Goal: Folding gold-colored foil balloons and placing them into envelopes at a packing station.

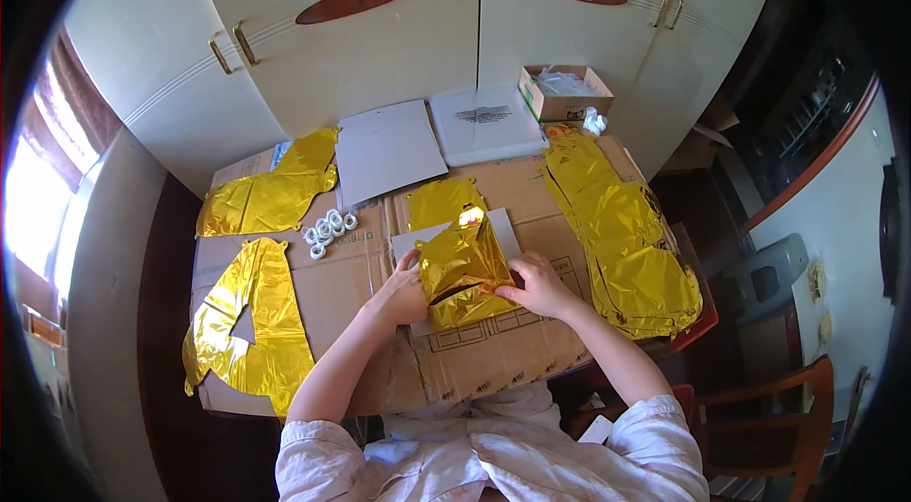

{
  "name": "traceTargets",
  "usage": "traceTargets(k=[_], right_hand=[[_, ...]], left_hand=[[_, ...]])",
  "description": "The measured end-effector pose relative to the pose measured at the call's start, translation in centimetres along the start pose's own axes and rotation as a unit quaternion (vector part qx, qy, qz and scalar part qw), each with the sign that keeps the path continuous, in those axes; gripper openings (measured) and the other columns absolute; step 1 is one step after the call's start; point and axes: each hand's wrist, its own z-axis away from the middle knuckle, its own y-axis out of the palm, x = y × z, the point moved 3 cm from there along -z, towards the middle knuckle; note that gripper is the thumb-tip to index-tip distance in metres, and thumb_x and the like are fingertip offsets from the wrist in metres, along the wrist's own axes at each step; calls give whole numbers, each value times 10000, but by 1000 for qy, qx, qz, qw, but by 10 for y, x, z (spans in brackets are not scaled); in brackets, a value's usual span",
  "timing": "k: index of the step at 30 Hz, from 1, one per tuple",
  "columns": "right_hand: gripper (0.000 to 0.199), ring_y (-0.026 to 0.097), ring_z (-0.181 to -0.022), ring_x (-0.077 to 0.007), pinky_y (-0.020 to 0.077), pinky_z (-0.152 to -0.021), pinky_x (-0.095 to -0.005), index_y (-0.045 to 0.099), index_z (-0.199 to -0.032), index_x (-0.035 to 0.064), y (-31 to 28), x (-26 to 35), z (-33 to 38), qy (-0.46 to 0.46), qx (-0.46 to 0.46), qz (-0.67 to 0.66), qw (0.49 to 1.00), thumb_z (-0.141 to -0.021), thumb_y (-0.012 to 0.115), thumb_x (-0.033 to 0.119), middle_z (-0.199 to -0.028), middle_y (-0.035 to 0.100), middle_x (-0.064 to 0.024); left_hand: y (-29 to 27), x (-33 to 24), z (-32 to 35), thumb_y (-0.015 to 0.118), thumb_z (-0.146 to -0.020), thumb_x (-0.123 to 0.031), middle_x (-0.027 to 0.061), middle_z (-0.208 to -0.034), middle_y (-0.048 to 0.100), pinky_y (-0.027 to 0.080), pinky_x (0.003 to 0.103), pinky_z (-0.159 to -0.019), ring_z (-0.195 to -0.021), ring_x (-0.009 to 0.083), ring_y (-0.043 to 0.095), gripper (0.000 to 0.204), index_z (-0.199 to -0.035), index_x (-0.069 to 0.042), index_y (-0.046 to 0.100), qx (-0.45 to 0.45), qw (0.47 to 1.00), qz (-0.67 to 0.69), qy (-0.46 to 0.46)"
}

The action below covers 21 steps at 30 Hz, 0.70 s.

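A flat gold foil balloon (465,260) lies partly folded over a sheet of white card (504,229) at the middle of the cardboard-covered table. Its upper end (441,200) reaches past the card's far edge. My left hand (404,295) is closed on the foil's left side, the fingertips partly hidden behind it. On the right edge, my right hand (539,287) pinches the foil between thumb and fingers. Between the hands, a dark gap runs across the foil near its front fold.
More flat gold balloons lie at the far left (275,184), near left (285,312) and in a stack (622,236) at right. Several small white rolls (327,229), grey-white sheets (389,151), a white pack (482,127) and an open carton (565,94) stand around. A wooden chair (759,426) is at right.
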Motion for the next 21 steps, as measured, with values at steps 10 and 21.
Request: traceTargets(k=[10,21], right_hand=[[350,554,-1102,-378,459,-923,-438,522,-1043,-9,17,6,4,-48,-81,30,995,-829,702,202,-1201,562,-183],[646,572,-1082,-380,463,-914,-438,336,-1364,-1,9,14,4,-29,-63,24,997,-845,683,160,-1160,570,-225]], left_hand=[[11,9,0,570,-795,-148,79,-1402,511,128,513,-1180,-1380,224,363,535,-1330,-157,560,-33,999,-16,23],[-19,-9,37,596,-886,-155,160,-1010,696,516,375,-852,-952,276,679,606,-1433,-70,349,-169,900,335,-220]])
